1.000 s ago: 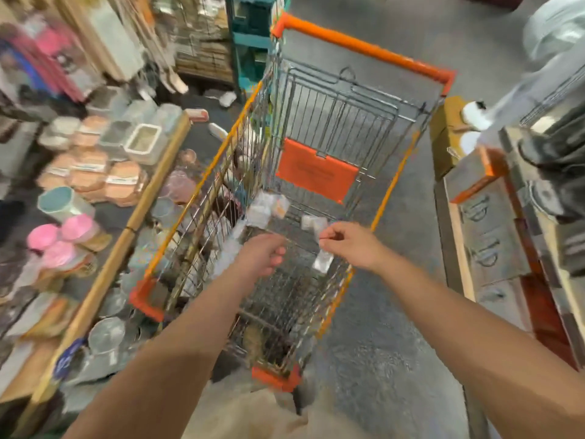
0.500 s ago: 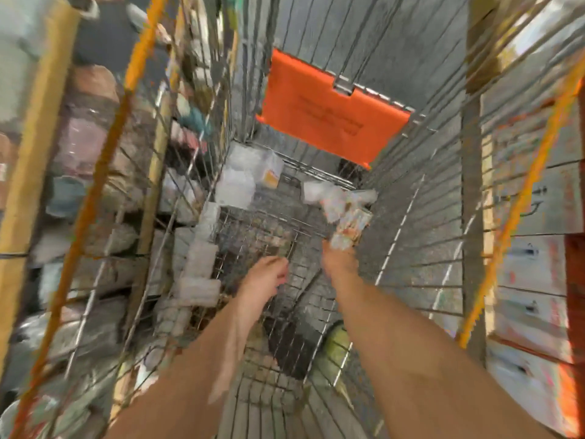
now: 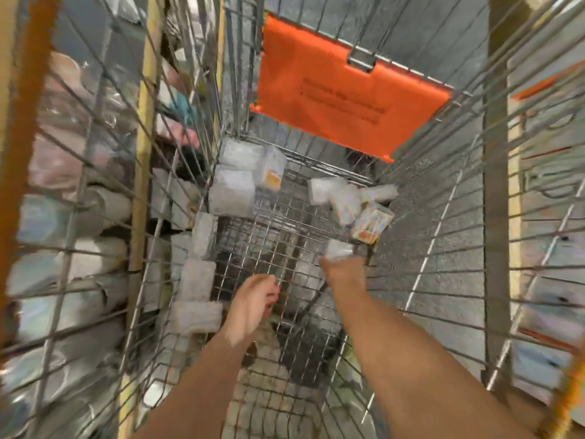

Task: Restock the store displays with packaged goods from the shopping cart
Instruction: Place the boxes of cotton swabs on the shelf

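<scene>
Small clear-wrapped white packet [image 3: 338,249], held at the fingertips of the right hand [image 3: 343,274], low inside the wire-mesh shopping cart [image 3: 427,198] just above its grid floor, a little to the 3 o'clock side of centre; the grip is blurred, but the fingers appear curled onto the packet's near edge. Just beyond it, toward 1 o'clock, lies a loose cluster of similar clear-wrapped packets [image 3: 348,198], one showing an orange-and-white printed card [image 3: 370,226], all resting on the cart floor near the far right corner. At 11 o'clock, in the far left corner, stand two stacked white wrapped blocks [image 3: 232,191] with a small packet bearing an orange label [image 3: 273,172] touching them on their right. A row of further white wrapped blocks [image 3: 198,277] runs along the left wall of the cart from 10 o'clock down to 8 o'clock. The left hand [image 3: 253,304] hovers near the centre of the cart floor, close beside the right forearm, with fingers loosely curled and nothing in them. An orange plastic flap [image 3: 342,99] hangs on the far end wall at 12 o'clock; its dark print is illegible. Through the left wires, blurred store shelves with wrapped goods [image 3: 72,217] are visible; through the right wires, grey floor [image 3: 449,248] and blurred pale boxes [image 3: 544,248].
</scene>
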A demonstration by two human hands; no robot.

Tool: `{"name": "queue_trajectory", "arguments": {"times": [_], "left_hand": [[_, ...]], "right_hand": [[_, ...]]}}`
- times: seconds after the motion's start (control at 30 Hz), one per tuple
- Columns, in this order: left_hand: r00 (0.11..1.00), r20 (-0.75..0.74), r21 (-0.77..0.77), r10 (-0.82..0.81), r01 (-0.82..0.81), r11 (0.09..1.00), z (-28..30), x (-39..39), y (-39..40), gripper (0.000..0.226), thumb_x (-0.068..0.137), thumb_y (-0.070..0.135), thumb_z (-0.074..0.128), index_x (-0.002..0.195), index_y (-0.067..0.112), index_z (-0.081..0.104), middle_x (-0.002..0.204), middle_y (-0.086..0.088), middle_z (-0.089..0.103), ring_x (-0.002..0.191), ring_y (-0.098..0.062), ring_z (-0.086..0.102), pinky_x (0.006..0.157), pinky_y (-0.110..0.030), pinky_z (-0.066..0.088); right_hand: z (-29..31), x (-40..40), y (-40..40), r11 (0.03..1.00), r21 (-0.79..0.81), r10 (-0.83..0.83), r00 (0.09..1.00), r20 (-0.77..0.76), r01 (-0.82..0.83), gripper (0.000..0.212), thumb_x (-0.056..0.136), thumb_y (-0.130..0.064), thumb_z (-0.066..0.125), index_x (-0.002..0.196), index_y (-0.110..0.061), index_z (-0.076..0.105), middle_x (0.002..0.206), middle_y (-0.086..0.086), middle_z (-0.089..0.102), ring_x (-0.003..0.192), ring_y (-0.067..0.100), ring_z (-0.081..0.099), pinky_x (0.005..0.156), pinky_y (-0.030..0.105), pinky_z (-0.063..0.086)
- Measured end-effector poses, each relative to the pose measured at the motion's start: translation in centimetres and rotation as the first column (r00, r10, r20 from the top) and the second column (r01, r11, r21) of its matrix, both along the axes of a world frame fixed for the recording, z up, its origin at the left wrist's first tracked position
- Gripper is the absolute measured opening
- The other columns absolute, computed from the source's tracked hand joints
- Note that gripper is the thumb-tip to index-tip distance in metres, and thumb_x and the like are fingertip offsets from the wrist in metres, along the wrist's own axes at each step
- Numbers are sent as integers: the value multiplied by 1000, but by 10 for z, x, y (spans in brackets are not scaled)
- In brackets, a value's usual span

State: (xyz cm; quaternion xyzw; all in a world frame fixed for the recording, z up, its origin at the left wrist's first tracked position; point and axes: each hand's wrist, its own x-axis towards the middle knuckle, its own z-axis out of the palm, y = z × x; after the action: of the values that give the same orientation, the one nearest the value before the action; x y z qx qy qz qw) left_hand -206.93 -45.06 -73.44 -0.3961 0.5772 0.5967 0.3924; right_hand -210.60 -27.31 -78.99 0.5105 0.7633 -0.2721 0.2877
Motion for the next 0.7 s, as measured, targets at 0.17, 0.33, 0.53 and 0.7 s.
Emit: {"name": "queue_trajectory", "arguments": {"times": [0.17,0.33,0.53,0.7], "left_hand": [[996,-69,-5,-51,51,999,-5,-7,3,24,101,35,51,122,22,53,110,7,63,103,-12,61,95,-36,49],[987,-154,-5,37,-38,999,0,-22,3,40,100,35,52,136,16,51,124,7,59,113,-10,58,100,-33,45],[967,-244,117,75,-48,992,2,-30,2,32,99,34,51,123,16,63,106,-5,74,100,-21,71,81,-26,52],[949,-282,37,142,-137,990,-2,-35,5,21,97,15,58,119,18,59,105,1,72,83,-6,72,70,-22,54]], "right_hand": [[9,6,-20,980,-173,74,986,-151,-100,50,86,-42,70,121,-8,59,110,5,63,88,19,60,70,27,46],[16,14,-39,384,-872,-517,853,68,302,52,89,-49,53,127,-14,58,103,5,66,74,11,58,51,19,46],[24,20,-49,99,-950,-445,867,223,295,48,86,-58,51,114,-21,65,93,-1,68,72,8,62,54,19,50],[23,10,-32,509,-817,-439,898,26,272,51,102,-53,36,101,-13,67,77,0,67,58,9,56,52,22,44]]}}
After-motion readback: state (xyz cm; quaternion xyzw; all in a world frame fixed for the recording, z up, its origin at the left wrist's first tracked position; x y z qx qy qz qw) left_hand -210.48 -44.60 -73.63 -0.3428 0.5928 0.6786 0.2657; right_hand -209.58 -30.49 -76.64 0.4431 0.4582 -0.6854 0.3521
